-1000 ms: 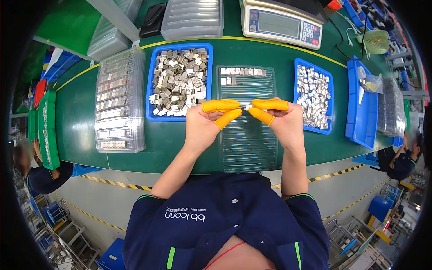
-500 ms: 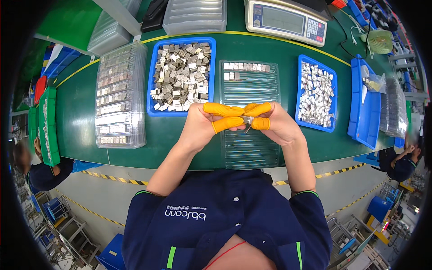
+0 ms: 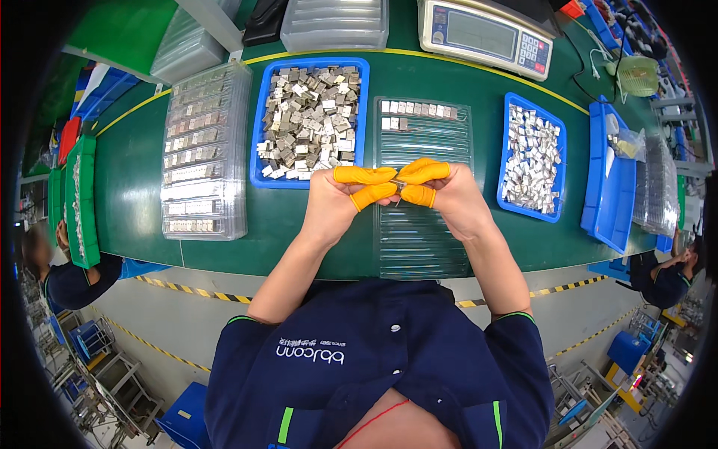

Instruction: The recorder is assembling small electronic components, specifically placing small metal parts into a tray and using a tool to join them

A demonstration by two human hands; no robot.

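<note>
Small grey metal part, pinched between both hands and raised just above the ribbed clear tray, well clear of the desk, probably so that both sides can be worked at eye line; mostly hidden by the fingertips, so shape hard to tell; left hand closed on it from the left, thumb and forefinger in orange finger cots pressed together around the part; right hand closed on it from the right, likewise cotted, fingers tight and touching those of the left; no gap visible between the two grips; cots presumably worn to keep bare skin off the metal. Below the hands, one row of small grey pieces seated along the far end of the ribbed tray, remaining grooves bare; just left, a blue bin heaped with loose grey metal blocks, within easy reach of the left hand; just right, a second blue bin of smaller silvery pieces, near the right hand; farther left, a stack of clear trays already filled; at the far edge, a weighing scale and lidded clear boxes.
</note>
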